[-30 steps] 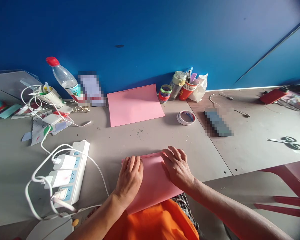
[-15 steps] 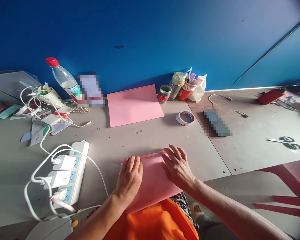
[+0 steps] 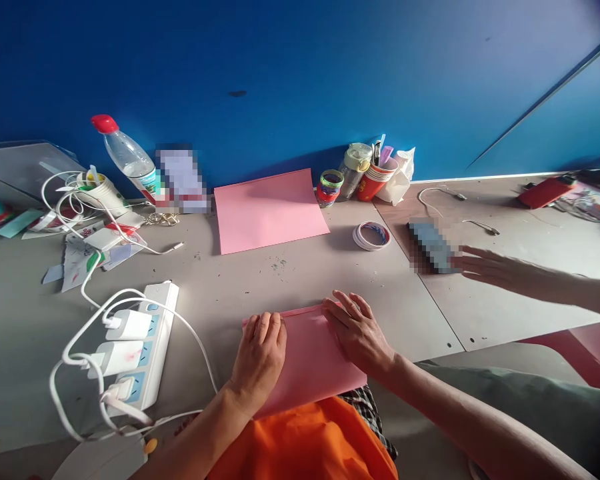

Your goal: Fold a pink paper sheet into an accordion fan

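A sheet of pink paper (image 3: 305, 363) lies in front of me at the table's near edge, its lower part over my orange clothing. Along its far edge runs a narrow folded strip. My left hand (image 3: 261, 350) is closed at the far left corner, fingers bent together over the edge. At the far right corner rests my right hand (image 3: 357, 330), its fingers stretched out and slightly apart on the strip; its thumb is hidden. A second pink sheet (image 3: 270, 210) lies flat by the blue wall.
Tape rolls (image 3: 371, 236) and a cup of pens (image 3: 373, 180) stand right of the far sheet. A power strip (image 3: 155, 347) with looping white cables is at left. Another person's hand (image 3: 485, 263) reaches in beside a blurred dark phone-like object (image 3: 430, 245).
My right hand's fingers have come down onto the far edge and drawn closer together. Another person's arm has entered from the right, covering where the scissors lay. My left hand stays put.
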Demonstrator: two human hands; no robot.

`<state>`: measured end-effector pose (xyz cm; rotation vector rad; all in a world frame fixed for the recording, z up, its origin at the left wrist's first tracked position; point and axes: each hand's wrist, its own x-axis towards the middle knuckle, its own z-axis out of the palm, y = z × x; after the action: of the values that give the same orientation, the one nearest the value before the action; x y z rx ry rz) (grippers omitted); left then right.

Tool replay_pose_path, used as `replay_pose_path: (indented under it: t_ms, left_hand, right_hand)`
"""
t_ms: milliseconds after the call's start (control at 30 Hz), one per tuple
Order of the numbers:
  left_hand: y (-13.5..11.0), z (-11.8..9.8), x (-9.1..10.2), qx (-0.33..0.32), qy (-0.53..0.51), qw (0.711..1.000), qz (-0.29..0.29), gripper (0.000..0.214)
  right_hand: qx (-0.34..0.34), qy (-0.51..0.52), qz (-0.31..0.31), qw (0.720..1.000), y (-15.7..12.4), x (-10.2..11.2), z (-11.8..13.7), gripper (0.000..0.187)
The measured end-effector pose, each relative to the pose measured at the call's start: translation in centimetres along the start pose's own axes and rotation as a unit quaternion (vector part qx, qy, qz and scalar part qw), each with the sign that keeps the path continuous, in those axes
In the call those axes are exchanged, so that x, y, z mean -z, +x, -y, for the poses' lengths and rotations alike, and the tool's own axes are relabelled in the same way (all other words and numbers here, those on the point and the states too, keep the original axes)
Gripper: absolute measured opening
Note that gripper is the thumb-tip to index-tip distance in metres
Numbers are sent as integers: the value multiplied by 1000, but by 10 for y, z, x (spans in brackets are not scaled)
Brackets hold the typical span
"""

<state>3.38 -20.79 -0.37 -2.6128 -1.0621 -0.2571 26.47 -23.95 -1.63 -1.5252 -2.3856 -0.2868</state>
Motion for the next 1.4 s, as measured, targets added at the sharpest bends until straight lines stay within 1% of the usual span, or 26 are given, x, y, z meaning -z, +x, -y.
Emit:
replay_pose_path:
  t_ms: [167, 267, 500, 700, 1067, 1200, 1400]
  left_hand:
    - [1, 0, 0, -4, -1, 1000, -3, 33]
    - [2, 1, 0, -6, -4, 1000, -3, 32]
    - [1, 1, 1, -7, -5, 1000, 3, 32]
    - [1, 0, 0, -3, -4, 1000, -8, 33]
    - [0, 0, 0, 0, 2, 1000, -3, 34]
    - [0, 0, 0, -1, -5, 1000, -1, 35]
    - [1, 0, 1, -1, -3, 1000, 0, 36]
  right_hand:
    - [8, -20, -14, 1000, 1, 4, 3, 32]
    - [0, -32, -21, 999, 2, 6, 5, 31]
    - [-9, -46, 4, 999, 2, 8, 7, 31]
    - [-7, -58, 10, 998, 1, 8, 7, 33]
    - [5, -58, -8, 998, -3, 5, 5, 34]
    - [12, -59, -4, 998, -7, 2, 5, 34]
    - [3, -17, 3, 1000, -12, 1, 1, 38]
